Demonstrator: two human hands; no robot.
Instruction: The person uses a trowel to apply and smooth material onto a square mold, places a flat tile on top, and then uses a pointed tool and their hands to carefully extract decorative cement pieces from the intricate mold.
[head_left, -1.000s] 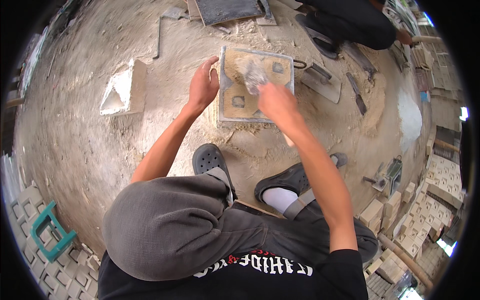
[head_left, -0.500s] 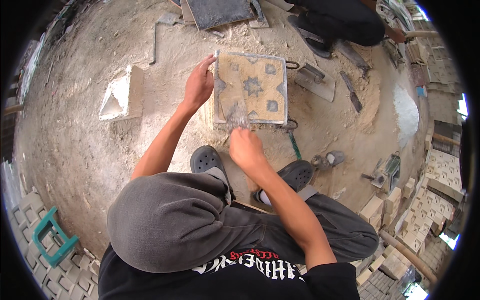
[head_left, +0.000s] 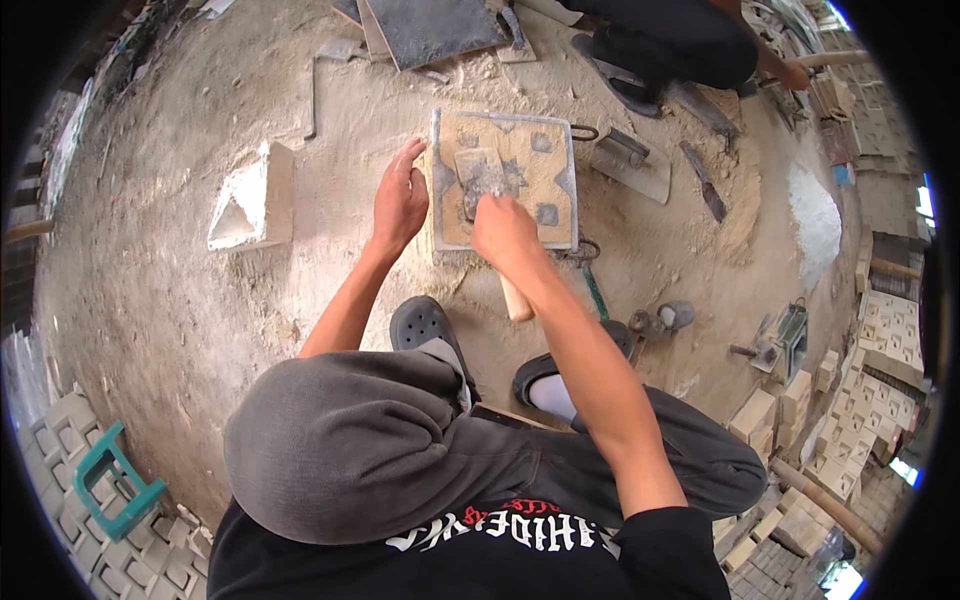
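Observation:
A square, metal-framed mould [head_left: 574, 185] sits before me, its face showing a grey star and grey corner shapes among tan powder. My right hand [head_left: 503, 232] grips a trowel by its pale wooden handle. The trowel's dusty grey blade [head_left: 478, 168] lies over the left-middle of the pattern and covers part of the star. Beside the mould's left edge is my left hand [head_left: 402, 205], fingers stretched out toward its upper left side. Whether the fingertips touch the frame I cannot tell.
A whitish block [head_left: 265, 195] stands on the dusty ground at left. Right of the mould lie a flat float [head_left: 632, 165], a narrow tool [head_left: 703, 182] and a white powder heap [head_left: 812, 225]. A co-worker's dark-clothed leg [head_left: 690, 45] is at far right. Stacked blocks [head_left: 865, 400] line the right.
The trowel has moved up from the mould's lower edge to its middle, my right hand following. My left hand has slid down from the upper left corner along the side.

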